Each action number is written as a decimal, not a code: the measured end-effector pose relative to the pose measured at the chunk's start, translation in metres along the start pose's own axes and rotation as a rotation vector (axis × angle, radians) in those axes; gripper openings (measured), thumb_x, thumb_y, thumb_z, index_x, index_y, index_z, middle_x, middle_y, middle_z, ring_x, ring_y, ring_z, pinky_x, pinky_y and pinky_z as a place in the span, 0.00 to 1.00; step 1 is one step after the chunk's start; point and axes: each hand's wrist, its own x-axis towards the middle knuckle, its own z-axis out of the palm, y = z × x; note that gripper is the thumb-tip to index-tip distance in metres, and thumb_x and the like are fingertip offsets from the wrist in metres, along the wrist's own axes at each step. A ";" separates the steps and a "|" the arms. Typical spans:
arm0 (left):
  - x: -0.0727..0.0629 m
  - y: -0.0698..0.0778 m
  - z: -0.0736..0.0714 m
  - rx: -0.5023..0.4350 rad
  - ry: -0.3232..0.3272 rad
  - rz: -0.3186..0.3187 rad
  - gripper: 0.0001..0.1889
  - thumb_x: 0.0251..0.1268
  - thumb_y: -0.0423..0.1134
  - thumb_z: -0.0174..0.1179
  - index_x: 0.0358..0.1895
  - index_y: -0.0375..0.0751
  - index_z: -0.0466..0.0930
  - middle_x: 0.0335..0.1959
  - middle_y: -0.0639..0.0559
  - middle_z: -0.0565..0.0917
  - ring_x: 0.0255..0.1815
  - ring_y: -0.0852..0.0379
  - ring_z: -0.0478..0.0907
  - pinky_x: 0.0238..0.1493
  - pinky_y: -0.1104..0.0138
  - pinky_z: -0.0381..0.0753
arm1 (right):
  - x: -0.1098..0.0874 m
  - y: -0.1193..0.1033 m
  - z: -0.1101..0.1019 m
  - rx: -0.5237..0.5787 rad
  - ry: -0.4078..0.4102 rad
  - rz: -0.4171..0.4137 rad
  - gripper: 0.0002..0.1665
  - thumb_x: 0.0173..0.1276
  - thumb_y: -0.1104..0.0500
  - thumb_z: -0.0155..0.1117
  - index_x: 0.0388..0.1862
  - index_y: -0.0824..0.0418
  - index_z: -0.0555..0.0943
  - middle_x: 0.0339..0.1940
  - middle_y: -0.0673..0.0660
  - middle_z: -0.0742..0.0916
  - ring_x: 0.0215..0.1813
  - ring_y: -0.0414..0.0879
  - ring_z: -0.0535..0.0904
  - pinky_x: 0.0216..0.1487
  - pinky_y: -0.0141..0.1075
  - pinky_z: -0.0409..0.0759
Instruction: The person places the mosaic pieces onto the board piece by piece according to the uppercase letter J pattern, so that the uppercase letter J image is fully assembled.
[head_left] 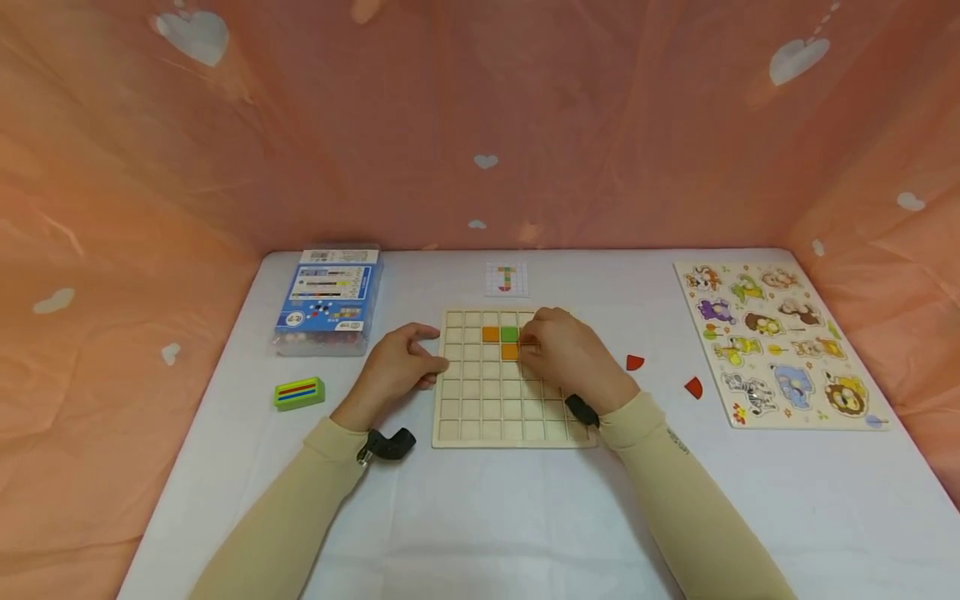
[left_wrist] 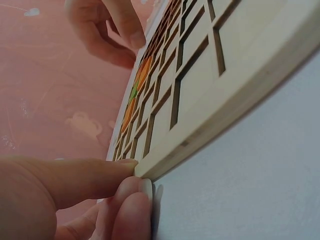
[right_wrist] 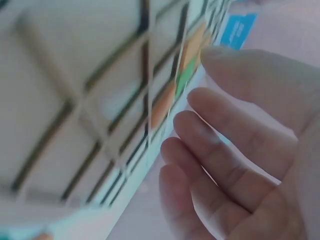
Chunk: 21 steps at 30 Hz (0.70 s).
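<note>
A wooden grid board point(head_left: 459, 408) lies flat, with orange tiles point(head_left: 491, 334) and a green tile point(head_left: 509, 334) set in its upper cells. At the board's left edge, my left hand point(head_left: 401, 360) pinches the rim between thumb and fingers; the left wrist view shows the thumb tip on the rim and fingertips against its side. Over the upper right cells is my right hand point(head_left: 566, 350), beside the coloured tiles. Its fingers point(right_wrist: 220, 145) are loosely bent with a gap to the thumb, which is next to an orange tile. It covers several cells in the head view.
A small pattern card point(head_left: 507, 279) lies behind the board. On the left are a clear box with a blue label point(head_left: 326, 300) and a green striped block point(head_left: 299, 393). Two red quarter-round pieces point(head_left: 634, 362) lie to the right, near an animal puzzle board point(head_left: 780, 346).
</note>
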 end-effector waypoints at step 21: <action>0.002 -0.003 0.001 -0.030 0.004 0.013 0.31 0.66 0.34 0.74 0.72 0.40 0.77 0.35 0.47 0.83 0.27 0.59 0.84 0.35 0.68 0.89 | -0.075 0.062 -0.037 0.044 0.015 0.159 0.12 0.73 0.58 0.72 0.50 0.62 0.91 0.47 0.56 0.90 0.49 0.53 0.83 0.55 0.51 0.83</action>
